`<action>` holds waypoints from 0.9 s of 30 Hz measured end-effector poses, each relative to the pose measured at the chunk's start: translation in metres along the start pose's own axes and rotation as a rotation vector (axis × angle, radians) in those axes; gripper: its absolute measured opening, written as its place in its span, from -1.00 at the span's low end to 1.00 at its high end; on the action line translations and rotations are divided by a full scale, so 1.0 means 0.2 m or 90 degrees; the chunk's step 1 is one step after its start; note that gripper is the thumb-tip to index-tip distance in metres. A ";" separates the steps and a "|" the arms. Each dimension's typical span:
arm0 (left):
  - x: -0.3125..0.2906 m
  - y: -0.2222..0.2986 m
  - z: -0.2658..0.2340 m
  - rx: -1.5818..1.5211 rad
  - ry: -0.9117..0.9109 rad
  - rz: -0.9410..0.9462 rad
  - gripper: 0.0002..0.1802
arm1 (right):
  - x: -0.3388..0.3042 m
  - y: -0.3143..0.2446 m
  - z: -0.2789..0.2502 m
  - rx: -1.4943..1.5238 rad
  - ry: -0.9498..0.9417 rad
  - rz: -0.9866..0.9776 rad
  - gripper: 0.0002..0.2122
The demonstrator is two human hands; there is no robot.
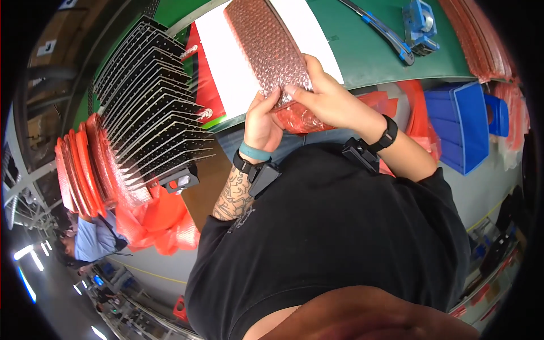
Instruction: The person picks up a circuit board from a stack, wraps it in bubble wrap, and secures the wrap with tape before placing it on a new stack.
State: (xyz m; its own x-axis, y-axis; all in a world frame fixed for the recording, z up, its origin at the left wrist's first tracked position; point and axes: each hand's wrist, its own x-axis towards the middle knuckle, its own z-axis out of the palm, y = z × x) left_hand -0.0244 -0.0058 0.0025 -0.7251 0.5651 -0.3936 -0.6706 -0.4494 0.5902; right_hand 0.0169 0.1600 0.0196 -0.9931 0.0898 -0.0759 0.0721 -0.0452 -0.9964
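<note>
Both my hands hold the near end of a long flat package in red bubble wrap (269, 45), above a white sheet (218, 62) on the green worktable. My left hand (263, 126) grips the package's left corner, its thumb on top. My right hand (331, 99) is closed round the right edge, its thumb also pressing on the wrap. A loose flap of red wrap (300, 118) hangs below my hands, toward my body. What lies inside the wrap is hidden.
Black perforated metal panels (153, 85) stand in a row on the left, with red bubble-wrapped pieces (85, 164) beside them. A blue utility knife (385, 35) and a blue tape dispenser (420, 27) lie at the back right. A blue bin (458, 126) stands at the right. One person (93, 241) is farther left.
</note>
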 end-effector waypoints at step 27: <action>-0.05 -0.11 -0.12 -0.380 -0.185 -0.074 -0.46 | -0.08 -0.15 0.03 0.147 -0.084 -0.021 -0.57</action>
State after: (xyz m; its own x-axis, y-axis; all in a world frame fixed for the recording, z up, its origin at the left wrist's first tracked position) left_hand -0.0062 -0.0182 -0.0228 -0.6275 0.7587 -0.1753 -0.7739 -0.6325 0.0326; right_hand 0.0303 0.1531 0.0506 -0.9992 -0.0340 -0.0223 0.0307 -0.2714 -0.9620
